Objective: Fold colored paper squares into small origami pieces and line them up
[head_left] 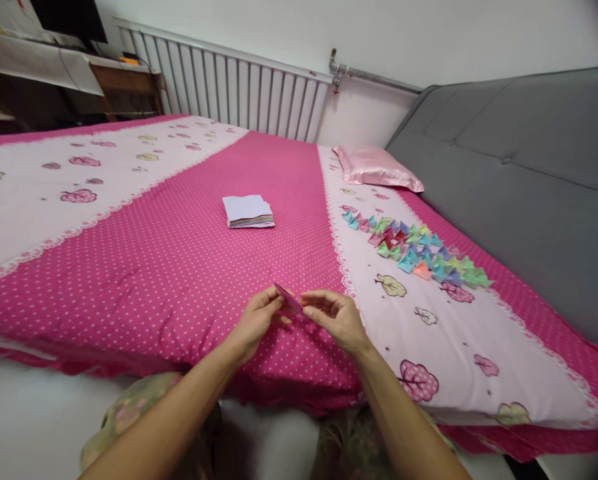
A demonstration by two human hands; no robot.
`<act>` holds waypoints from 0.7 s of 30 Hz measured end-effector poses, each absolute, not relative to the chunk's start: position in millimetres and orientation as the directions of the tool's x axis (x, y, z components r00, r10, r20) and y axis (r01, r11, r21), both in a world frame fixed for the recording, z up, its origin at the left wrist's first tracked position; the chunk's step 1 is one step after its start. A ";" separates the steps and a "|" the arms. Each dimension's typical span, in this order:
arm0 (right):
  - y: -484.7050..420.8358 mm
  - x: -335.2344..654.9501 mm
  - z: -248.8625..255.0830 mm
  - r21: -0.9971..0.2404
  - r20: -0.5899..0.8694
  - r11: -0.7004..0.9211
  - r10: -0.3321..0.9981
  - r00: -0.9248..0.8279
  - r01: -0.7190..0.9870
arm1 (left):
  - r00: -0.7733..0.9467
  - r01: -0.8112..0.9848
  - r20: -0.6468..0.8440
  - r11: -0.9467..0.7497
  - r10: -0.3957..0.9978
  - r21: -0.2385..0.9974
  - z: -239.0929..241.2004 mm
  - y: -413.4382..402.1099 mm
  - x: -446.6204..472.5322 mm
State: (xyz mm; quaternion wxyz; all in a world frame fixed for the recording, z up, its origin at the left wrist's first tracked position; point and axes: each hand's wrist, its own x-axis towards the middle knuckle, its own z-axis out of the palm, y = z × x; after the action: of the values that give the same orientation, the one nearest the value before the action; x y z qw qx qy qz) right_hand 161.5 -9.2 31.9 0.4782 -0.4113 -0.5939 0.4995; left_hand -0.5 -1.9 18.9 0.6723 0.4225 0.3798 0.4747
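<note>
A small folded piece of purple paper (289,298) is held up over the near edge of the bed, tilted down to the right. My left hand (263,316) pinches its left end between thumb and fingers. On the other side, my right hand (336,317) has its thumb and fingers closed at the paper's right end. Beyond the hands lies a stack of square paper sheets (249,208), with a pale lilac sheet on top. Rows of small folded paper boats (421,250) in many colours stand to the right.
The bed wears a pink dotted cover (189,267) with pale printed bands. A pink satin pillow (376,168) rests by the grey padded headboard (519,153). Behind the bed, a white radiator (229,77) lines the wall. A desk (123,79) with a dark monitor (71,20) stands far left.
</note>
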 end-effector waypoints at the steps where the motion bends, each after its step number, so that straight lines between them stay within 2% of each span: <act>1: -9.1 161.5 31.8 -0.987 0.157 0.162 0.967 -0.202 0.007 | 0.261 -0.315 -0.110 0.192 0.959 0.929 18.8 -1.9 -0.7; 12: -11.1 162.8 32.7 -0.981 0.180 0.192 0.958 -0.224 0.033 | 0.254 -0.276 -0.107 0.178 0.961 0.944 22.8 -3.7 1.8; 21: -8.4 162.2 29.8 -0.994 0.099 0.105 0.966 -0.238 0.012 | 0.244 -0.255 -0.121 0.184 0.962 0.949 20.2 -2.6 2.0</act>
State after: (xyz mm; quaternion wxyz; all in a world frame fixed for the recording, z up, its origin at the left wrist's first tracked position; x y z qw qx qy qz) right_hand 162.2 -8.4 29.8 0.4556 -0.4162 -0.5872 0.5237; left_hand 2.0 -2.6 20.2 0.6554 0.4387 0.4031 0.4642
